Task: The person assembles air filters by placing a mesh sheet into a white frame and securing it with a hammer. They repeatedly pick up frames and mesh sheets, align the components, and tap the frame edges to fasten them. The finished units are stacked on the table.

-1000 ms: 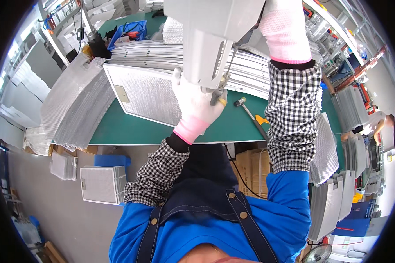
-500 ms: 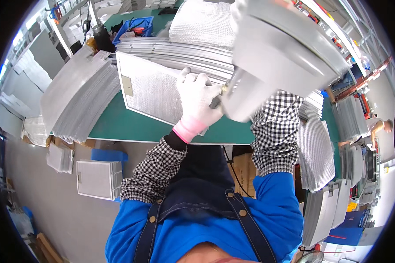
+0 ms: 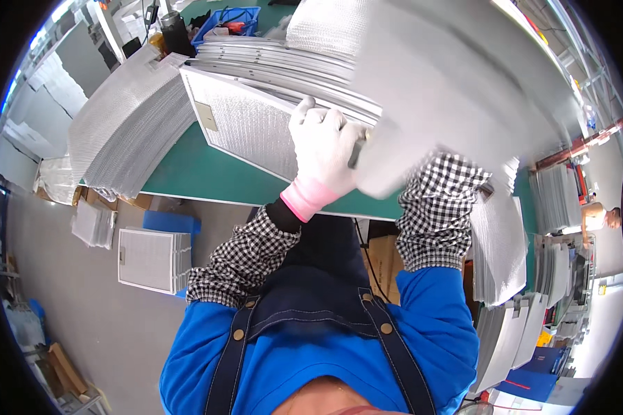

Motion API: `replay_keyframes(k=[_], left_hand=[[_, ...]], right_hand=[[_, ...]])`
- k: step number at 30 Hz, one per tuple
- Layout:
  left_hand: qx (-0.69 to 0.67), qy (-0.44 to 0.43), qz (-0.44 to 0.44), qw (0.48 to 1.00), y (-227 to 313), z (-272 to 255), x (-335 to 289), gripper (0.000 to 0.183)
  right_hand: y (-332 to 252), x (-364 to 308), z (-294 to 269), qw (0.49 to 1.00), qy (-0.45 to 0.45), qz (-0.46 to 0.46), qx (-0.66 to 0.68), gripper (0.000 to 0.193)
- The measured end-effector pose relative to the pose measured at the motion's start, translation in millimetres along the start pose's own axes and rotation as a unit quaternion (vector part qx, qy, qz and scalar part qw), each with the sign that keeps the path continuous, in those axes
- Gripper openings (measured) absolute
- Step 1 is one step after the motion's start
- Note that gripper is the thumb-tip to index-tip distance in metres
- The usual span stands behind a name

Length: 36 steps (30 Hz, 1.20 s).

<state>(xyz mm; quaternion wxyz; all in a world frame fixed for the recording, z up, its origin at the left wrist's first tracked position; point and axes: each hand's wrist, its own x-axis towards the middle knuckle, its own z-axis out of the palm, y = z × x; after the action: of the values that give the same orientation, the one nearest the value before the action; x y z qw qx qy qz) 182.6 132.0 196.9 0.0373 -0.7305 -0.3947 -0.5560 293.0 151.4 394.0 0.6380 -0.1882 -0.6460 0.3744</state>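
Note:
My left hand (image 3: 325, 152), in a white glove with a pink cuff, is closed at the upper edge of a framed mesh panel (image 3: 246, 124), its fingers bent over the frame. The panel is silver, with a small beige rectangular plate near its left end, and leans tilted against a pile of similar panels (image 3: 277, 62). A dark patch shows near the thumb; what it is I cannot make out. A large, blurred grey object (image 3: 457, 90) fills the upper right and hides my right hand. Only the checked sleeve of my right arm (image 3: 436, 214) shows below it.
A tall stack of mesh sheets (image 3: 135, 124) stands at the green table's (image 3: 221, 166) left end. Behind are a blue basket (image 3: 232, 21) and dark bottle (image 3: 175, 33). More sheets (image 3: 498, 249) lie at right. A person (image 3: 599, 218) is far right; panels (image 3: 149, 259) stand on the floor.
The grey object looms larger and more blurred, covering more of the upper right. My left hand and the panel sit slightly differently in view, as the whole view has shifted a little.

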Motion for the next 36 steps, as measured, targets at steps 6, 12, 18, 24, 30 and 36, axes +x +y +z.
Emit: replay_keyframes(k=[6, 12, 18, 24, 30, 36], left_hand=[[-0.018, 0.038, 0.034, 0.999, 8.5, -97.2, -7.2, 0.068], [-0.376, 0.289, -0.48, 0.738, -85.5, -228.8, -73.3, 0.067], [-0.276, 0.223, -0.436, 0.827, -85.0, -228.9, -56.3, 0.048], [-0.418, 0.108, -0.372, 0.822, -66.8, -143.9, -40.0, 0.032], [-0.335, -0.157, -0.36, 0.856, -58.3, -115.1, -41.3, 0.024], [0.081, -0.201, 0.069, 0.974, -14.5, -96.6, -4.3, 0.025]], right_hand=[[-18.3, 12.6, -1.2, 1.0, 0.002, -0.007, 0.009, 0.021], [-28.6, 10.0, 8.5, 0.999, -0.001, -0.011, 0.032, 0.021], [-35.7, 9.1, 17.5, 0.999, 0.002, -0.005, 0.041, 0.021], [-38.6, 9.5, 29.3, 0.998, 0.023, 0.008, 0.056, 0.021], [-26.5, 12.2, 28.3, 0.992, 0.072, 0.02, 0.106, 0.021], [2.7, 10.3, 15.4, 0.998, 0.067, 0.005, 0.012, 0.021]])
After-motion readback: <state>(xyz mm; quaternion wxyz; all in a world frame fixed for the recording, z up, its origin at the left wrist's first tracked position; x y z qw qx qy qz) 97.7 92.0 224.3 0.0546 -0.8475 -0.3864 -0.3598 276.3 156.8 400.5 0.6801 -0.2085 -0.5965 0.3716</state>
